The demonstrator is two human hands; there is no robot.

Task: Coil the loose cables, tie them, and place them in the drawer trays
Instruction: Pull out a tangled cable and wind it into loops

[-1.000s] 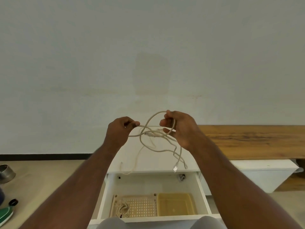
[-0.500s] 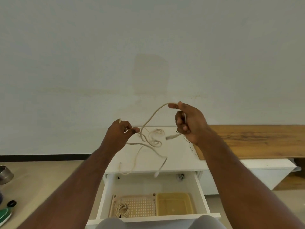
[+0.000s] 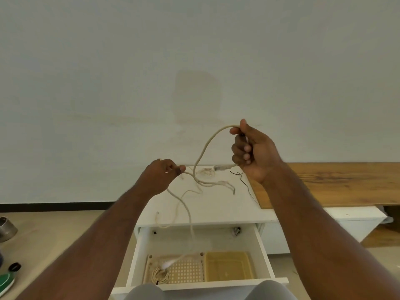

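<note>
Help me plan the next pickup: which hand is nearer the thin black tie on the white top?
Right. The right hand hovers just above the tie; the left hand is off to its left.

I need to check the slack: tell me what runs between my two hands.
In the head view, one arc of the thin beige cable spans the gap, rising from the left hand to the right hand. Behind it is only the plain white wall.

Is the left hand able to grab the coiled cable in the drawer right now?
Probably not yet: the left hand is pinching the loose cable. The drawer is open, so the coiled cable lies uncovered.
</note>
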